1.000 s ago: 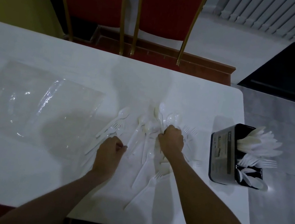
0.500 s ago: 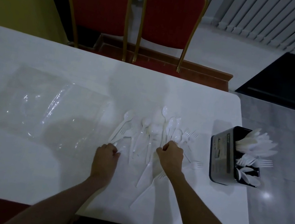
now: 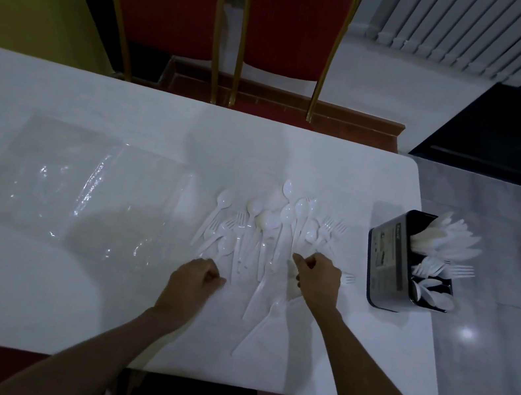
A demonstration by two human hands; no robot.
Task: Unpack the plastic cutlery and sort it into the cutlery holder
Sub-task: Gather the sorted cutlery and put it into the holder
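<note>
Much cutlery [image 3: 264, 221], heads away; handles nearward

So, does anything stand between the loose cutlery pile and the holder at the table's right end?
Nothing visible does. Only a stray fork lies on the table between the cutlery pile and the cutlery holder; the right hand is at the pile's holder-side edge.

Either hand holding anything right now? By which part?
Right hand pinches white plastic cutlery, apparently at the handle end; which piece cannot be told. Left hand is curled, nothing visible in it.
</note>
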